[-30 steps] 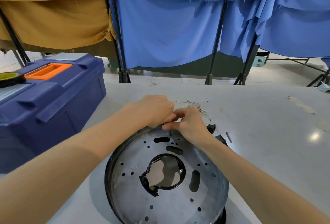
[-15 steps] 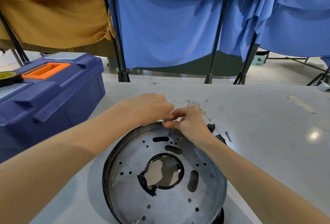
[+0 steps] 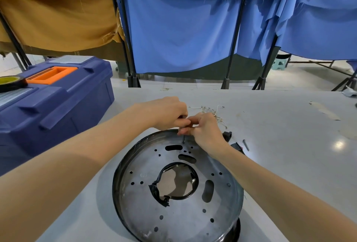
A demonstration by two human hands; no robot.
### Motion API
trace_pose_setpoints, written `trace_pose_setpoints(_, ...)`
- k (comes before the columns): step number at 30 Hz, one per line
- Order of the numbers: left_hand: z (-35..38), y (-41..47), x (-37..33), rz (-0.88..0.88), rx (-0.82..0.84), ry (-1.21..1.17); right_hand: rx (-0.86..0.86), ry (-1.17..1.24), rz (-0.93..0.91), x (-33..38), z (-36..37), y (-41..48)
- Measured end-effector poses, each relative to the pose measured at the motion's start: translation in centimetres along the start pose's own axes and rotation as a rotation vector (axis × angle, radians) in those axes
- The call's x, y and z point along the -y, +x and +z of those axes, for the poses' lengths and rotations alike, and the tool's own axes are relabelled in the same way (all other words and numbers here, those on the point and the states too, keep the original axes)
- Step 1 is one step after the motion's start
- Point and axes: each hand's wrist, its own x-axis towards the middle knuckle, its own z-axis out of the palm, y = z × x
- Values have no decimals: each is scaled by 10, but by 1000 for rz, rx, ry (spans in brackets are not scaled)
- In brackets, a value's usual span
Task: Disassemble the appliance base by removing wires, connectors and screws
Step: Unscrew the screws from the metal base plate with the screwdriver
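The round metal appliance base (image 3: 179,209) lies on the white table, with many holes and a black-edged opening in its middle. Both my hands meet over its far rim. My left hand (image 3: 168,113) is curled round a dark tool handle, which is mostly hidden. My right hand (image 3: 204,129) pinches the thin metal shaft (image 3: 183,139) of that tool, whose tip stands upright on the plate near the rim. One screw (image 3: 228,184) sits in the plate at the right.
A tangle of pale wires (image 3: 211,111) lies just beyond my hands. Black connectors (image 3: 227,135) and a loose screw (image 3: 245,144) lie right of the base. A blue toolbox (image 3: 58,95) with a tape roll (image 3: 11,83) stands at the left. Blue curtains hang behind the table.
Both hands have stayed at the far rim of the base, their fingers shifting only slightly around the shaft. The base has not moved.
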Motion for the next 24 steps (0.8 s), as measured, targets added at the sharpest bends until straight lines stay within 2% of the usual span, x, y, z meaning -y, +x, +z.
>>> trace_pose_setpoints(8,-2,-1,-16,-131,-63,-15,9,28,-7,3,-2,0)
trace_pose_setpoints(15,4,-10,-11,-231,-48,-53,40,38,18,2,-3,1)
trace_pose_setpoints(20,1,-19,17,-292,-104,-269,30,86,10,0,-7,6)
trace_pose_setpoints(24,7,-18,40,-347,-153,-481,-51,209,109,-6,-19,14)
